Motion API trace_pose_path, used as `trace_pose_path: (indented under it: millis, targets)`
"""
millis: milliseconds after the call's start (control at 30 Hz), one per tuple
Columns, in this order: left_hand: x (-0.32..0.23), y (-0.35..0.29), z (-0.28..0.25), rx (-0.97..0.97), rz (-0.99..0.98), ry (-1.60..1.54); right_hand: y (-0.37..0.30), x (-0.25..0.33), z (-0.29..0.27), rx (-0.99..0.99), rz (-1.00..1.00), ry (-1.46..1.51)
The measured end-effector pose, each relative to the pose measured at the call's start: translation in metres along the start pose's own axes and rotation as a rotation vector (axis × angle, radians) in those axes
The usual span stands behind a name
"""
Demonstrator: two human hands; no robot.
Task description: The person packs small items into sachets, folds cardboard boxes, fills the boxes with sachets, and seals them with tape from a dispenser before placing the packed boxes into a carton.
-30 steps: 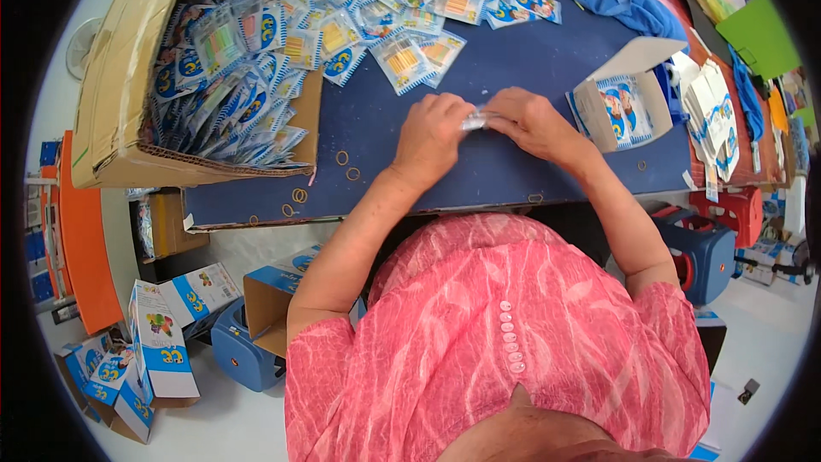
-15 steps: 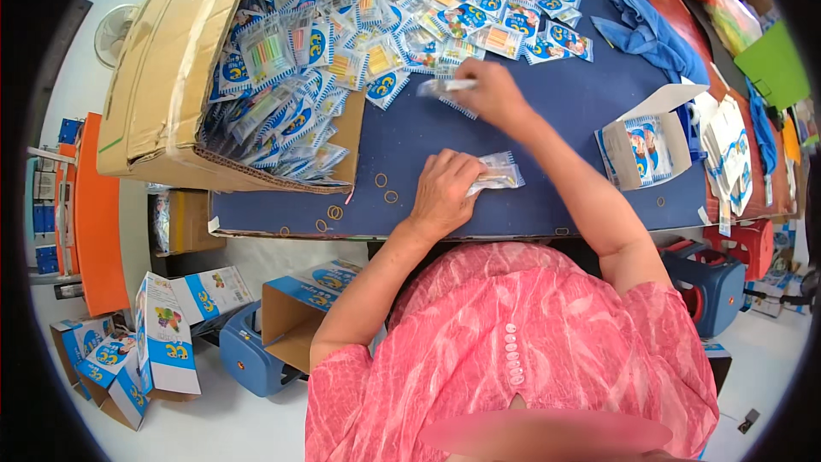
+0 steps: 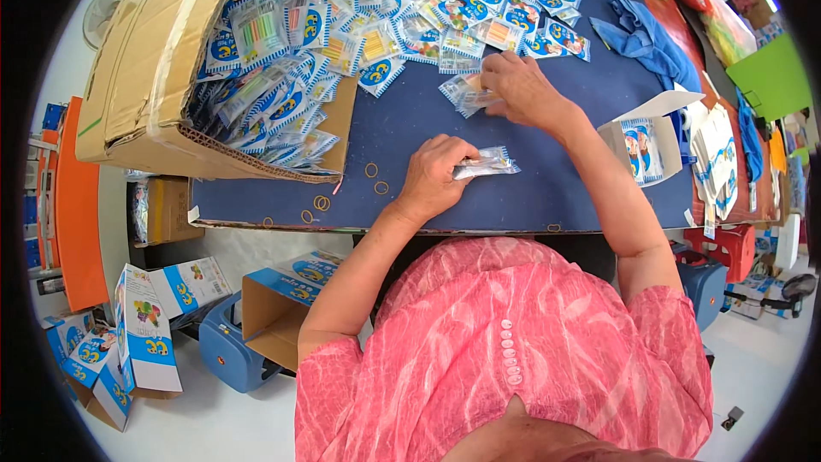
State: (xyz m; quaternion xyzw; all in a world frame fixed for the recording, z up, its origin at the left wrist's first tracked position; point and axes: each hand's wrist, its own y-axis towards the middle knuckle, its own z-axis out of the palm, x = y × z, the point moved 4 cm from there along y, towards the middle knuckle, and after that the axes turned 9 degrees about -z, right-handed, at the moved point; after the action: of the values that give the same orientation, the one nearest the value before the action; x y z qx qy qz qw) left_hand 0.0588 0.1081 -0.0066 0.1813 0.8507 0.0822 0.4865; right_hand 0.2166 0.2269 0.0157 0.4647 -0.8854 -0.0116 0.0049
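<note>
My left hand (image 3: 436, 174) is closed around a few small clear packets (image 3: 489, 163) with blue-striped ends, held low over the blue tabletop (image 3: 410, 120). Farther off and to the right, my right hand (image 3: 528, 94) has its fingers curled onto the edge of another clear packet (image 3: 464, 92), which lies just short of the heap. That heap of packets (image 3: 376, 38), many showing coloured sticks inside, spills from a tipped cardboard carton (image 3: 128, 111) on the left. My right fingertips are partly hidden behind the hand.
An open small white box (image 3: 612, 144) with packets inside stands at the right. Behind it lie a blue cloth (image 3: 650, 38) and a stack of flat white cartons (image 3: 714, 158). Several rubber bands (image 3: 321, 203) lie near the table's front edge. Blue stools (image 3: 231, 346) stand below.
My right hand has moved slightly right and now bears on a packet near the heap. My left hand with its packets has shifted a little left and away from me. The view has shifted slightly.
</note>
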Motion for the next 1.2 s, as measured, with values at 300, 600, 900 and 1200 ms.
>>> trace_pose_path:
  millis: [300, 600, 900, 1200]
  targets:
    - [-0.004, -0.003, 0.001, 0.026, 0.027, 0.041, -0.003, 0.014, -0.011, 0.082, 0.084, 0.293]
    - [-0.008, -0.003, 0.004, 0.058, 0.042, -0.032, -0.037, 0.008, -0.025, 0.066, 0.279, 0.729]
    - [-0.015, -0.009, 0.016, 0.088, -0.001, -0.091, -0.048, 0.016, -0.011, -0.03, 0.33, 0.354]
    - [-0.039, 0.003, 0.0, -0.187, 0.232, 0.146, -0.046, 0.058, -0.033, 0.163, 0.276, 0.375]
